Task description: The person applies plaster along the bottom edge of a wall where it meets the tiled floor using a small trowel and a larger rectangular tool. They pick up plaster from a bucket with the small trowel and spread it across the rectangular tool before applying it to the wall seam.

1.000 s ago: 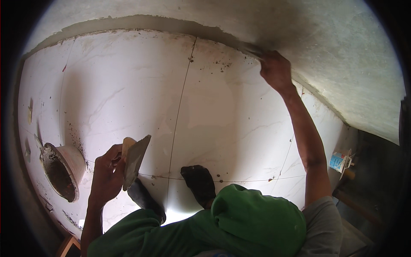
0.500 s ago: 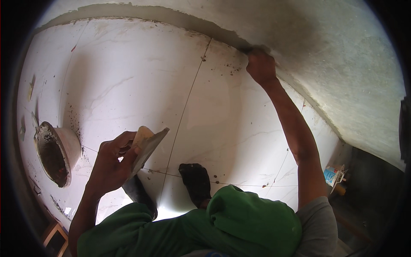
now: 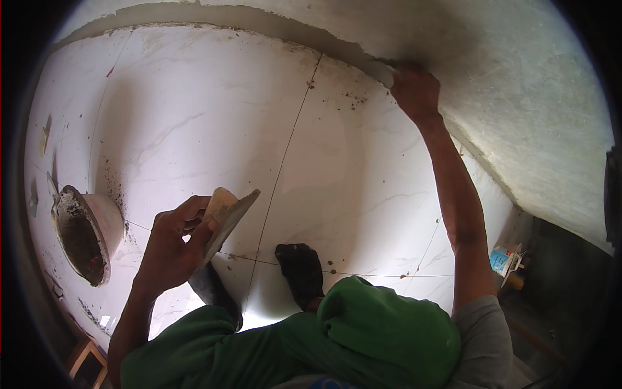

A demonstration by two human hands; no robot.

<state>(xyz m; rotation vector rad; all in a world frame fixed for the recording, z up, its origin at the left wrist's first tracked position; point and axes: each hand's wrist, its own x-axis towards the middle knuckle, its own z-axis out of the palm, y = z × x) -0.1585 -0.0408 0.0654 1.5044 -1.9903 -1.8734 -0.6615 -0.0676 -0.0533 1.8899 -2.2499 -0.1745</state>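
My left hand (image 3: 175, 249) grips a flat plastering float (image 3: 232, 223), a thin grey plate with a pale block handle, tilted up over the floor. Far out to the right, my right hand (image 3: 416, 89) is closed against the base of the rough grey wall (image 3: 531, 104). A thin dark edge of a tool sticks out to the left of its knuckles; the rest is hidden by the fist. Along the wall's foot runs a darker strip of mortar (image 3: 272, 27), and my right hand is at that strip.
A mortar-crusted bucket (image 3: 116, 223) with dark contents stands at the left on marbled white floor tiles (image 3: 214, 117). Crumbs of mortar lie scattered on them. My dark-covered feet (image 3: 300, 272) are below. A blue-and-white container (image 3: 500, 260) sits at the right, a wooden frame (image 3: 87, 363) at lower left.
My right hand has slid a little to the right along the wall's foot. My left hand with the float has barely shifted.
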